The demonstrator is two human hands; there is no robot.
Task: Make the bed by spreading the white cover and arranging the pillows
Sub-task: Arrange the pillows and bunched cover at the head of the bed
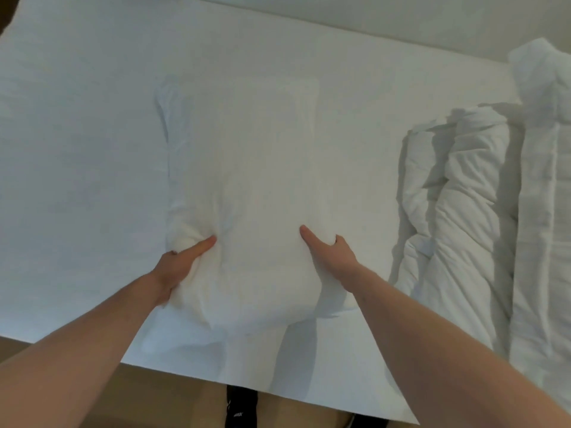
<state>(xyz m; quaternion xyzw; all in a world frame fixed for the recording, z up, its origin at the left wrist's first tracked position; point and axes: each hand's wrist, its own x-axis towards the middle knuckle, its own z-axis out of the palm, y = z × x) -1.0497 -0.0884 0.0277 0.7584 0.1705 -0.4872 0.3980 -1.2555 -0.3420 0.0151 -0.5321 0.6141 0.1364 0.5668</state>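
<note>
The pillow [247, 186] lies in the middle of the bed [77, 134], on the fitted sheet, its near end raised off the mattress and its far end resting on it. Its long axis runs near-to-far, directly away from the person.

Left hand [179, 267]: grips the near-left corner. The thumb lies straight across the top face, pointing inward; the remaining fingers are wrapped under the bunched fabric and are not visible.

Right hand [332, 257]: holds the near-right part of the same end. The thumb is extended on top and at least one finger is curled into the fabric at the right edge; the rest are hidden.

Both hands are at about the same reach, one to each side of the long axis — neither is clearly nearer. The bulk of the pillow lies beyond the fingertips, toward the far side.

The white cover [463, 211] lies rolled and bunched at the right, well apart from the pillow, not yet spread.

Judgement: the pillow is being positioned — any shift will follow from both hands together.
</note>
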